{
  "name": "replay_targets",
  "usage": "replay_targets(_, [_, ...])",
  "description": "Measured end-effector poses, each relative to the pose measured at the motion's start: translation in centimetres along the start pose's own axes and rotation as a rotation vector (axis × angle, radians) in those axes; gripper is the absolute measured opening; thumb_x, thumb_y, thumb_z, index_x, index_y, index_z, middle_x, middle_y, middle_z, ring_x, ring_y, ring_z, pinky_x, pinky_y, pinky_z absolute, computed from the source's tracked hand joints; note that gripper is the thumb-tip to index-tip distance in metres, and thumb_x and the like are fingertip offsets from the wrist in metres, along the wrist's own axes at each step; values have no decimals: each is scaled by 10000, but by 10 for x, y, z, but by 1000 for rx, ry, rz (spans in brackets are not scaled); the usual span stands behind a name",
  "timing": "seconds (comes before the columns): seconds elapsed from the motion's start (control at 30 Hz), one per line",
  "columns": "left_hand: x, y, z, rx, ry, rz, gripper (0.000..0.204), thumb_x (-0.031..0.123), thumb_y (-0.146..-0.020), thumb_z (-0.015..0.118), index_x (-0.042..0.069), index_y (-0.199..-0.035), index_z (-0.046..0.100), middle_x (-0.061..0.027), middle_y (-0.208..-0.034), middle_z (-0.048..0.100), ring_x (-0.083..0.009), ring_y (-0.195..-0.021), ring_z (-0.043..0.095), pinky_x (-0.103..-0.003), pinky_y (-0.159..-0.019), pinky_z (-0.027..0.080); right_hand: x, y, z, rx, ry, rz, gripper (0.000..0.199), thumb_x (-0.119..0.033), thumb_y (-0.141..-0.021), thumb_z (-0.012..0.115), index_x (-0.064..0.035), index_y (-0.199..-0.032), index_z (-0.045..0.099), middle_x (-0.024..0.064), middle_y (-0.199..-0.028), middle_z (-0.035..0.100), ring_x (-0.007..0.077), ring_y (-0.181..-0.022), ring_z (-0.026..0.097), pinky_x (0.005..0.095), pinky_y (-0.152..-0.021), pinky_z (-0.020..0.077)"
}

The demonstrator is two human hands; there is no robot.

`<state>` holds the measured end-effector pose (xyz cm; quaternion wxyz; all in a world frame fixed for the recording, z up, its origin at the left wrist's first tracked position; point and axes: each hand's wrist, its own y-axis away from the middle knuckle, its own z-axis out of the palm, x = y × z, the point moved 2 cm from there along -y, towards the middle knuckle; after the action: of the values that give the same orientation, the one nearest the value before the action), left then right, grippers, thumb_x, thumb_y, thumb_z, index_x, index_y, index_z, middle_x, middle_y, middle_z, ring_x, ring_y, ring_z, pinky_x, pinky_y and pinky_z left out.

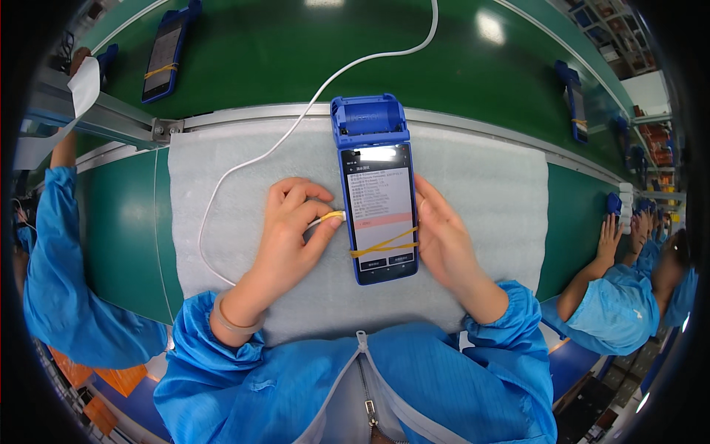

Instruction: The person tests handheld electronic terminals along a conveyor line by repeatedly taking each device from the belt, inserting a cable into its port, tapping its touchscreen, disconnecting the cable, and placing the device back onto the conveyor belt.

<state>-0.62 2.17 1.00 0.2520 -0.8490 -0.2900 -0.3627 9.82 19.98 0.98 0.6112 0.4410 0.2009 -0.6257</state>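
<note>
A blue handheld payment terminal [381,203] lies face up before me, its screen lit and a yellow rubber band [384,243] round its lower part. The printer bay [367,118] at its far end stands open, with no paper roll visible inside. My left hand [290,229] pinches the yellow-wrapped plug end [333,215] of a white cable [266,150] at the terminal's left side. The plug meets the terminal's edge; how deep it sits is hidden. My right hand [446,233] grips the terminal's right edge, its fingers partly hidden behind the case.
White foam sheeting [488,185] covers the bench under the terminal. Beyond a metal rail runs a green surface [473,74] carrying another terminal [164,55] at left and one [575,103] at right. Co-workers' blue sleeves [63,259] and hands [608,240] are on both sides.
</note>
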Motion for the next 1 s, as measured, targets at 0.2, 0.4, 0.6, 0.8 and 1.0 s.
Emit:
replay_targets(0.2, [1, -1, 1, 9, -40, 46, 73, 109, -767, 635, 47, -795, 610, -45, -961, 553, -255, -1004, 423, -370, -887, 322, -9, -12, -1, -23, -50, 184, 482, -222, -940, 426, 21, -1337, 302, 133, -1250, 483, 217, -1136, 495, 360, -944, 415])
replay_targets(0.4, [-5, -3, -9, -50, 200, -113, 102, 152, -833, 585, 51, -834, 596, -43, -926, 539, -226, -973, 422, -326, -900, 316, -12, -15, -20, 43, -18, 177, 431, -207, -934, 438, 15, -1297, 367, 117, -1195, 532, 206, -1074, 538, 355, -914, 438])
replay_targets(0.6, [-2, -2, -7, -25, 268, -114, 80, 131, -843, 568, 53, -828, 580, -53, -937, 552, -210, -957, 436, -309, -893, 324, -45, -19, -41, 200, 14, 101, 396, -166, -947, 381, 5, -1304, 370, 111, -1206, 529, 202, -1083, 532, 357, -911, 436])
replay_targets(0.8, [-2, 0, -7, -35, 220, -18, 71, 118, -793, 614, 60, -822, 584, -62, -1008, 559, -235, -1000, 439, -336, -901, 333, -60, -46, -28, 221, 22, 19, 394, -159, -950, 362, -9, -1315, 362, 101, -1236, 505, 207, -1110, 510, 374, -919, 423])
replay_targets(1.0, [22, 4, -5, -151, -55, 363, 117, 162, -725, 669, 99, -779, 586, -55, -1238, 511, -336, -1201, 358, -466, -977, 277, -42, -64, -14, 137, -77, 41, 395, -165, -937, 413, -14, -1300, 380, 93, -1187, 536, 204, -1074, 532, 367, -896, 442])
